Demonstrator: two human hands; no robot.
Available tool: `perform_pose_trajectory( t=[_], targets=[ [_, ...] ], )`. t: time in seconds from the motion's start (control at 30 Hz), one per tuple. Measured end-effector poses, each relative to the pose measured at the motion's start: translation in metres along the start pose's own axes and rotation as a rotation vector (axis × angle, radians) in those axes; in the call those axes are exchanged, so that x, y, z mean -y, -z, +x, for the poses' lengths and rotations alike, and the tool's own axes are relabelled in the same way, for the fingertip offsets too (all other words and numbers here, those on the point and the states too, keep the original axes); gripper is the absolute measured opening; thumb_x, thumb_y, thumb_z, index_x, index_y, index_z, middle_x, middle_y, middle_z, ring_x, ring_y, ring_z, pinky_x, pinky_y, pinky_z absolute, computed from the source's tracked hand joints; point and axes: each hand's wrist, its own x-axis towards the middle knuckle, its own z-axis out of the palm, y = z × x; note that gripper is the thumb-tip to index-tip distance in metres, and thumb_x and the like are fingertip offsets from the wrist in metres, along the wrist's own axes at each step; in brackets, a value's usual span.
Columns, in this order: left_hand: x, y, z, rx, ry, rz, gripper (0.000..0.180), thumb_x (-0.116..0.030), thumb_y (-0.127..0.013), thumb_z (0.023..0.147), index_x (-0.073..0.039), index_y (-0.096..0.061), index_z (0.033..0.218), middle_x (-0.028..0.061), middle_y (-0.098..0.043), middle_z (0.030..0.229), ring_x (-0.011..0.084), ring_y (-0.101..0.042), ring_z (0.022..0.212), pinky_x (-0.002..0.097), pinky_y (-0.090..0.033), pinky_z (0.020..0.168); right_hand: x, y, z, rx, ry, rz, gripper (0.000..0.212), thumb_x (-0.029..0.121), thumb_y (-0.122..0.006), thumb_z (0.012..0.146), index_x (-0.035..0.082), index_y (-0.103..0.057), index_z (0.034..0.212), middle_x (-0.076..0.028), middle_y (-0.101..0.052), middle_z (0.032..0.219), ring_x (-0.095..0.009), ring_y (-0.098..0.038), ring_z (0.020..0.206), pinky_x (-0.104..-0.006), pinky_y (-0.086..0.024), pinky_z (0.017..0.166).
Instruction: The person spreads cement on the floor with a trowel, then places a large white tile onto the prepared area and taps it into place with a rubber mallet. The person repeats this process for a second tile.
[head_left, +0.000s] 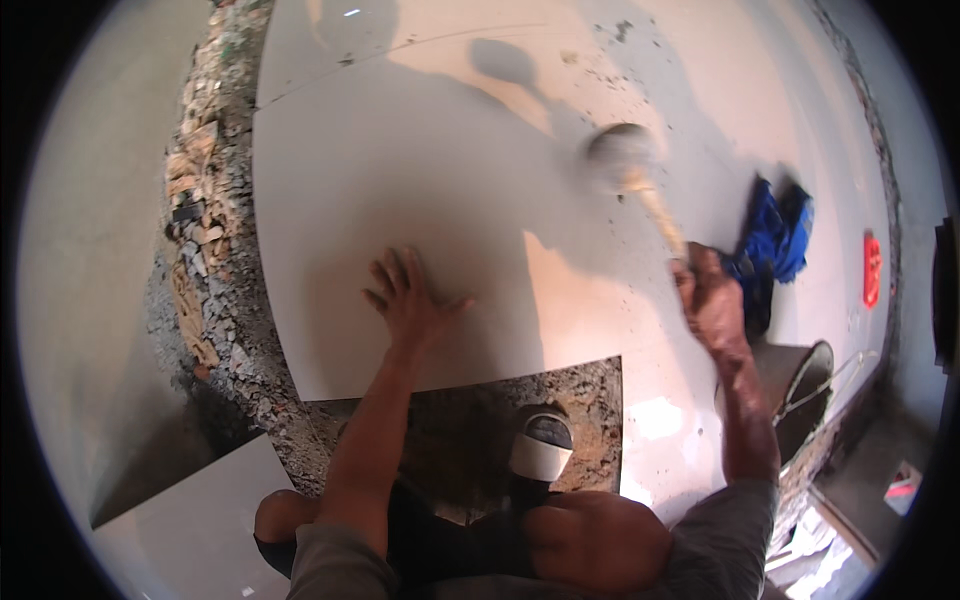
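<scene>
My left hand (408,302) lies with fingers spread on a large pale floor tile (330,230), near its close edge. In my right hand (712,300) is the light wooden handle of a mallet (655,205). Its rounded dark head is smeared by motion and hangs over the tiled surface, ahead and to the left of that hand; I cannot tell whether it touches. The mallet's shadow falls on the tiles beyond it.
Broken rubble (205,240) runs along the left edge of the tiles. Bare rough ground (460,430) shows before my knees. Another tile (200,530) lies at lower left. Blue cloth (775,235), a red object (871,270) and a grey bucket-like container (800,395) are on the right.
</scene>
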Motion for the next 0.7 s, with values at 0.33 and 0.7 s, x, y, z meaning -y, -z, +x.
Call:
perform_pose_trajectory(
  t=[0.33, 0.7],
  targets=[
    [0.004, -0.008, -0.001, -0.065, -0.052, 0.036, 0.122, -0.072, -0.066, 0.064, -0.003, -0.01, 0.147, 0.0304, -0.008, 0.15, 0.0544, -0.002, 0.136, 0.0741, -0.011, 0.099, 0.064, -0.091, -0.062, 0.179, -0.044, 0.22, 0.028, 0.027, -0.061, 0.088, 0.006, -0.055, 0.105, -0.013, -0.059, 0.076, -0.032, -0.062, 0.061, -0.0385, -0.052, 0.051],
    [-0.003, -0.002, 0.003, -0.016, -0.01, -0.015, 0.125, -0.071, -0.068, 0.061, -0.004, -0.008, 0.148, 0.0309, -0.005, 0.15, 0.0543, 0.001, 0.137, 0.0731, -0.007, 0.101, 0.074, -0.099, -0.067, 0.212, -0.073, 0.265, 0.035, 0.028, -0.058, 0.092, -0.001, -0.052, 0.11, -0.019, -0.061, 0.077, -0.034, -0.064, 0.067, -0.04, -0.052, 0.06]
  ],
)
